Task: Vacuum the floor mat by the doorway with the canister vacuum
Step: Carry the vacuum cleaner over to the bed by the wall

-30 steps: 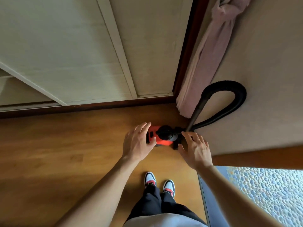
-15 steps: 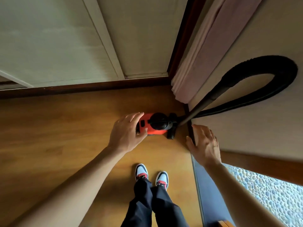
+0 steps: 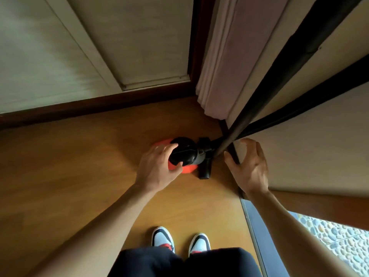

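— While the canister vacuum (image 3: 184,156) sits on the wood floor (image 3: 79,166) at the wall corner, where are the 2 hands?
— Left hand (image 3: 157,168) cups its black top; right hand (image 3: 249,166), fingers spread, hovers just beside the hose (image 3: 279,80).

A small red-and-black canister vacuum (image 3: 184,156) sits on a wooden floor (image 3: 79,166) in a room corner. The person's left hand (image 3: 157,166) rests on the vacuum's near-left side, fingers curled over its black top. The right hand (image 3: 249,166) hovers just right of the vacuum, fingers spread, touching nothing. A black hose (image 3: 283,80) rises from the vacuum's right end, up and away along the wall. A pale pink curtain (image 3: 225,66) hangs just beyond the vacuum. Nearer the viewer than the vacuum are two white, black and red sneakers (image 3: 162,238). A pebble-patterned mat (image 3: 339,240) lies well to the vacuum's right.
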`<state>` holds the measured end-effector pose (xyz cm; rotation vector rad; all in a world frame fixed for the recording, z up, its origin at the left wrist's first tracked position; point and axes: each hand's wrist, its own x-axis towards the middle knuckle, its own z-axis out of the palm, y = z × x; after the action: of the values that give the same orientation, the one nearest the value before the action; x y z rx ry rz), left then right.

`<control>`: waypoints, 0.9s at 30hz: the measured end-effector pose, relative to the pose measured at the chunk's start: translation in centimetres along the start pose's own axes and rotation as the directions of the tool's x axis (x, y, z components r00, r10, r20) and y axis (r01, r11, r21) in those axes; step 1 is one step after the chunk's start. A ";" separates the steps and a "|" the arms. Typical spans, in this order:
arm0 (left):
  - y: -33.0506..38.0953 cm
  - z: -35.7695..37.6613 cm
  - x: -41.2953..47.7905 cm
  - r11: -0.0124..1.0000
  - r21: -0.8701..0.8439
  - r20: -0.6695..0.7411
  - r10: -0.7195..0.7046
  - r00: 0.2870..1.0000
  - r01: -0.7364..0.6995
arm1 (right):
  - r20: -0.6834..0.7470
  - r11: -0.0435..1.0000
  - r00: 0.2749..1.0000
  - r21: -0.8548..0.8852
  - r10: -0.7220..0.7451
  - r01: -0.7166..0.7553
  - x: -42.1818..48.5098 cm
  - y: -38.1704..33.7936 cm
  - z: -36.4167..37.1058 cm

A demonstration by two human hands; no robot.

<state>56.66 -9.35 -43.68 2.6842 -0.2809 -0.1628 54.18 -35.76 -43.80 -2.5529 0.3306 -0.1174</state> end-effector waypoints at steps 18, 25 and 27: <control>-5.6 17.6 10.7 0.996 0.077 0.045 0.044 0.998 -0.048 | -0.345 0.663 0.937 0.712 0.043 0.232 8.7 4.7 12.1; -7.2 18.3 12.8 0.995 -0.090 0.405 0.003 0.914 0.037 | -0.355 0.602 0.933 0.756 0.050 0.256 9.1 4.7 13.2; -7.3 18.7 13.1 0.992 -0.128 0.452 0.040 0.891 0.020 | -0.345 0.596 0.937 0.764 0.053 0.248 9.1 4.7 13.3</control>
<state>67.71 -13.45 -64.60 2.4833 -0.4087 -0.7858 63.99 -35.07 -57.39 -1.6156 0.1882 -0.6125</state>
